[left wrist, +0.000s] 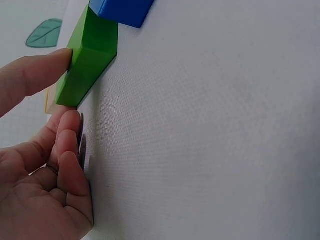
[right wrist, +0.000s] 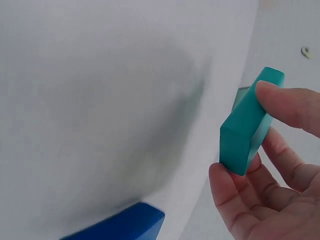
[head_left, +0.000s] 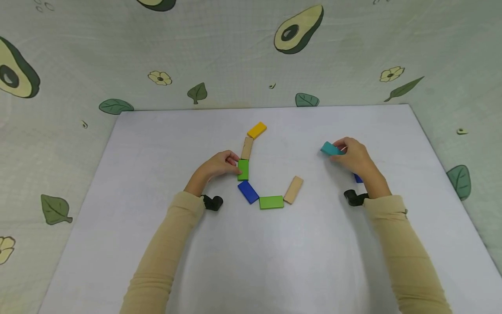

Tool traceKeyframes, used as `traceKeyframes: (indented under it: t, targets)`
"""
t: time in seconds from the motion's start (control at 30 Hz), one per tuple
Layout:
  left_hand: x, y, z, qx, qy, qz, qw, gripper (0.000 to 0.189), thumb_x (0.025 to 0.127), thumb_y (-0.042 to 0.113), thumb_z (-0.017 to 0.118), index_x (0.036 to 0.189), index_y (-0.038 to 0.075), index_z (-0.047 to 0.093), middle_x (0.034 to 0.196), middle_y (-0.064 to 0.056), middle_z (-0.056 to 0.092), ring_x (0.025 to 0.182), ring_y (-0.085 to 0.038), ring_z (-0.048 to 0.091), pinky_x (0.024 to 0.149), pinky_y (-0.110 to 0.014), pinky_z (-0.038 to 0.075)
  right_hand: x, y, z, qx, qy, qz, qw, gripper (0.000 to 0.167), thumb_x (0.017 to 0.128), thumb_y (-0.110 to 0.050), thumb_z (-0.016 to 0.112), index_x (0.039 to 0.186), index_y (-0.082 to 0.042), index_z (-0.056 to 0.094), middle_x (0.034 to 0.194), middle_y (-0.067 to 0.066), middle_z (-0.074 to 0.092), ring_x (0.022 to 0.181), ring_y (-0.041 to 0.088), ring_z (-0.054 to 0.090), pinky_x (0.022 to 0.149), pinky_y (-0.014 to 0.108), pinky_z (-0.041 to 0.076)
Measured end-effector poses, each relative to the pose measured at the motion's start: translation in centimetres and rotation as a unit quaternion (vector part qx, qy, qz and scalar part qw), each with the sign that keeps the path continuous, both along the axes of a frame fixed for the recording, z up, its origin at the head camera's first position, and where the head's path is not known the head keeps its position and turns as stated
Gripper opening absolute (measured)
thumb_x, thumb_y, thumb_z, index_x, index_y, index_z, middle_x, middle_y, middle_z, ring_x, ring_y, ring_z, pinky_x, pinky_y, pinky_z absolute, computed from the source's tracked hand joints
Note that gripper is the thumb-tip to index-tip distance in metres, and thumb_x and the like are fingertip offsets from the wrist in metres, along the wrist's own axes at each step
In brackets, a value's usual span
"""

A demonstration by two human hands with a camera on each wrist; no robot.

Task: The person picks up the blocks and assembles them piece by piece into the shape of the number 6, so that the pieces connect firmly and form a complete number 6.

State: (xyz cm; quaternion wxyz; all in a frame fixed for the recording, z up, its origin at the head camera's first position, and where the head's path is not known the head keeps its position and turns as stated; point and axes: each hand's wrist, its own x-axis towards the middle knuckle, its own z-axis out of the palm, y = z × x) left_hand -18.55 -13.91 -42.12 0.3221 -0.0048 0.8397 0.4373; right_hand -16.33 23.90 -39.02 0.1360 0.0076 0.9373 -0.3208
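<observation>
My left hand (head_left: 217, 166) pinches a green block (head_left: 244, 167) on the white table, thumb on its side and a finger at its far end in the left wrist view (left wrist: 87, 67). That block stands in a curved row with a yellow block (head_left: 257, 130), a wooden block (head_left: 247, 148), a blue block (head_left: 248, 192), a second green block (head_left: 271, 202) and another wooden block (head_left: 293, 190). Farther right, my right hand (head_left: 356, 158) holds a teal block (right wrist: 246, 125) above the table between thumb and fingers.
A separate blue block (right wrist: 127, 225) lies on the table near my right wrist, partly hidden by it in the head view. The white tabletop (head_left: 274, 261) is bordered by a cloth (head_left: 235, 52) with avocado and leaf prints. Dark wrist devices (head_left: 213, 203) sit at both cuffs.
</observation>
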Motion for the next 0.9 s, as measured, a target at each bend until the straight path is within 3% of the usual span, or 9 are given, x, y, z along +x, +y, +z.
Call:
traceKeyframes:
  t: [0.9]
  targets:
    - [0.0,0.0,0.1,0.008,-0.005,0.003,0.9999,0.042,0.078,0.013,0.072,0.115,0.006,0.052,0.089,-0.003,0.046,0.083,-0.018,0.044,0.075,-0.026,0.035,0.9,-5.5,-1.8,-0.049,-0.016,0.025,0.9983,0.044,0.086,-0.017,0.065,0.12,0.005,0.048,0.114,0.022,0.052,0.103,0.033,0.047,0.088,0.043,0.04]
